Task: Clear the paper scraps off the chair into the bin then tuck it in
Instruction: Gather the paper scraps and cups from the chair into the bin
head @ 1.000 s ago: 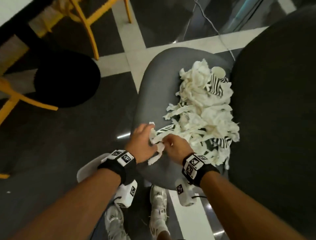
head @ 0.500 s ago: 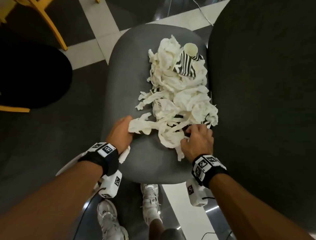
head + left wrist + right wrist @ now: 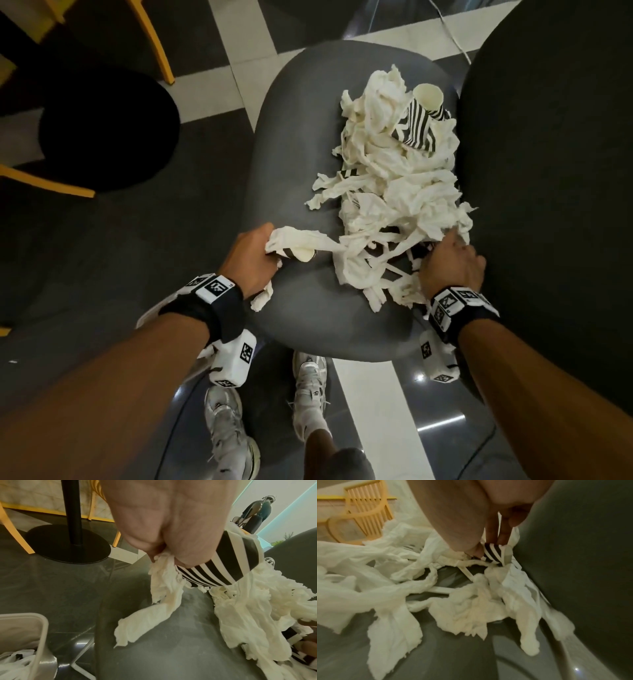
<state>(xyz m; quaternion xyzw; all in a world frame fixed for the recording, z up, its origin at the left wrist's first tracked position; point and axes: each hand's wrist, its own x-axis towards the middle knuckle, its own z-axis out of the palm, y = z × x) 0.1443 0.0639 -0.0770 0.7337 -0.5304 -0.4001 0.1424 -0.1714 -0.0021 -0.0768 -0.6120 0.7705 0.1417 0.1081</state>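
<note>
A heap of white paper scraps (image 3: 394, 178) mixed with black-and-white striped pieces lies on the grey chair seat (image 3: 284, 154), piled against the dark backrest (image 3: 548, 171). My left hand (image 3: 253, 260) grips a striped paper cup (image 3: 223, 563) together with a wad of white scraps (image 3: 164, 574) at the seat's near left edge. My right hand (image 3: 448, 263) digs into the near right side of the heap, its fingers pinching a striped scrap (image 3: 493, 554) beside the backrest. A white bin (image 3: 22, 642) holding some scraps stands on the floor below my left hand.
A black round table base (image 3: 106, 137) with yellow chair legs (image 3: 154, 44) stands to the left. A striped paper cup (image 3: 424, 113) rests at the far end of the heap. My feet in white shoes (image 3: 308, 383) are below the seat's front edge. A cable crosses the floor at the back.
My left hand has closed on a cup and scraps at the seat's left edge. My right hand pushed farther right into the heap, toward the backrest. The head view came closer to the seat.
</note>
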